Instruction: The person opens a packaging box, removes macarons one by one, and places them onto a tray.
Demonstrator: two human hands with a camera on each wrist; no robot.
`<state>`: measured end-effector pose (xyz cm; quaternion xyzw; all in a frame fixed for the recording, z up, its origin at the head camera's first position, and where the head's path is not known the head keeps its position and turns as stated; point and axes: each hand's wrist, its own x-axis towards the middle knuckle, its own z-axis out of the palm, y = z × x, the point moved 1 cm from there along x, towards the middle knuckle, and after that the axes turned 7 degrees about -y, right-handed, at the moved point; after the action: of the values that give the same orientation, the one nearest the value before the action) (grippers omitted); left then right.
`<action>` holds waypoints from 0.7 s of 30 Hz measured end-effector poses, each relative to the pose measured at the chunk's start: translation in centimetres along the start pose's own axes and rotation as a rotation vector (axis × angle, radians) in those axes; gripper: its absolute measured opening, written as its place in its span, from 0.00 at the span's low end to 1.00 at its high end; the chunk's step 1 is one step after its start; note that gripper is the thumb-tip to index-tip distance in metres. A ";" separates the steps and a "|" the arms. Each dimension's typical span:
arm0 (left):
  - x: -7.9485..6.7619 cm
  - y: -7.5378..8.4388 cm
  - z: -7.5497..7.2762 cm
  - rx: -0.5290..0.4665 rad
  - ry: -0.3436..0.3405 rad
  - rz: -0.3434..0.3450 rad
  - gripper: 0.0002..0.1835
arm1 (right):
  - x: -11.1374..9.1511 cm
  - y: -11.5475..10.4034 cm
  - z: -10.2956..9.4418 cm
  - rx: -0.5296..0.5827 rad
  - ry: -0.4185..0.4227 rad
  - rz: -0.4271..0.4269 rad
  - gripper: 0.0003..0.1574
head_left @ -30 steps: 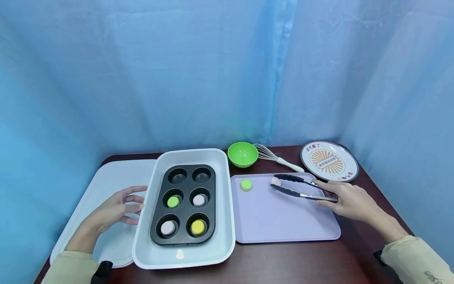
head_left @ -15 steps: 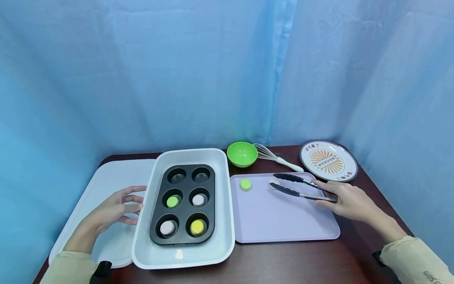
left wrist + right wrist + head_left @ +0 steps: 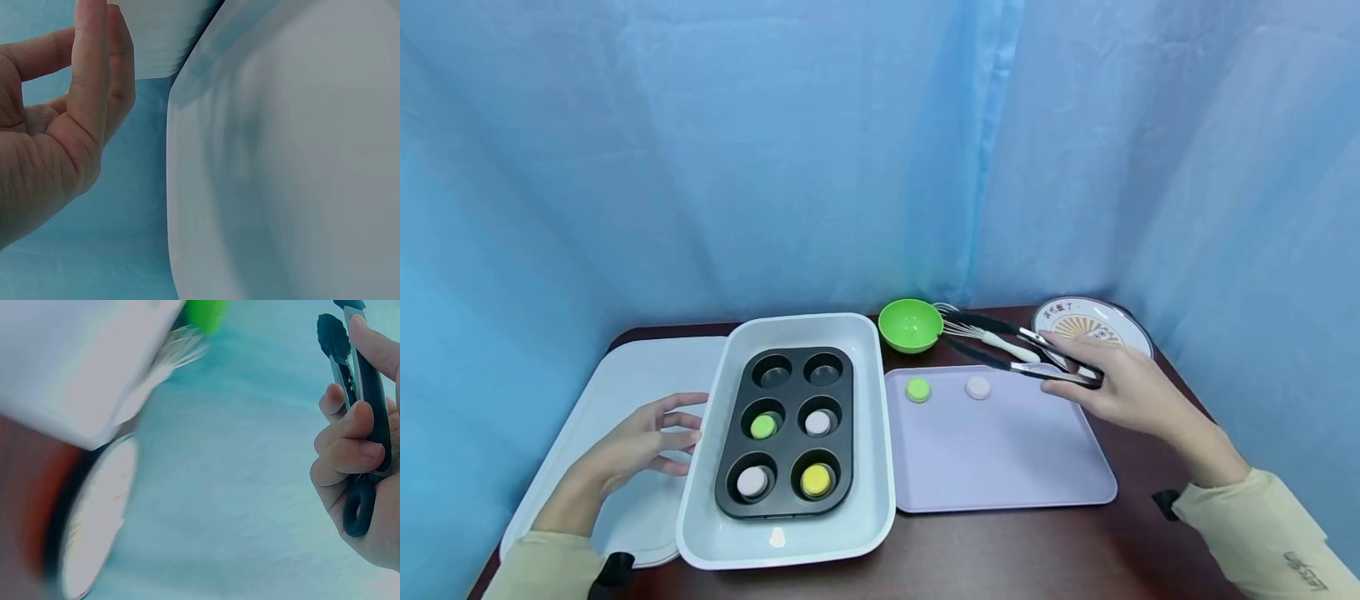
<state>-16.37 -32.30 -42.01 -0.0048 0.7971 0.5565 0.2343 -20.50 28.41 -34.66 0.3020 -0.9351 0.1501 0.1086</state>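
Note:
My right hand (image 3: 1123, 383) grips black-and-silver kitchen tongs (image 3: 985, 322), raised over the back of the lilac tray (image 3: 1000, 458). The tongs (image 3: 373, 406) are spread with nothing between their tips. Below lie a pale macaron-like disc (image 3: 977, 387) and a green one (image 3: 918, 390) on the tray. My left hand (image 3: 643, 437) has loosely bent fingers, fingertips right at the left rim of a deep white pan (image 3: 805, 537). Inside that pan sits a dark muffin tin (image 3: 791, 447) with a green disc (image 3: 763, 427), a yellow one (image 3: 816, 480) and two pale ones in its cups.
A green bowl (image 3: 912, 325) and a whisk (image 3: 1000, 343) stand behind the lilac tray; the tongs overlap the whisk in the head view. Patterned plates (image 3: 1063, 310) are at the back right. A white board-like tray (image 3: 662, 367) lies under my left hand. Blue curtains enclose the table (image 3: 1000, 554).
The tongs have let go of the pale disc, which stays on the lilac tray. My right hand has lifted them up and back to the left. The left hand has not moved.

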 end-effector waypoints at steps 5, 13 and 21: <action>0.0 -0.1 0.0 0.006 0.006 0.007 0.39 | 3.2 -3.4 -1.1 0.059 0.016 -0.108 0.44; 0.3 -0.2 0.1 -0.001 0.007 0.016 0.39 | 8.2 -9.2 1.0 0.108 -0.070 -0.292 0.42; 0.4 0.0 0.2 -0.002 0.002 0.008 0.39 | 12.2 -13.8 5.2 -0.073 -0.254 -0.336 0.42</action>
<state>-16.70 -32.04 -42.24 -0.0023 0.7968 0.5583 0.2311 -22.53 9.42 -32.96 0.4662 -0.8825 0.0567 0.0241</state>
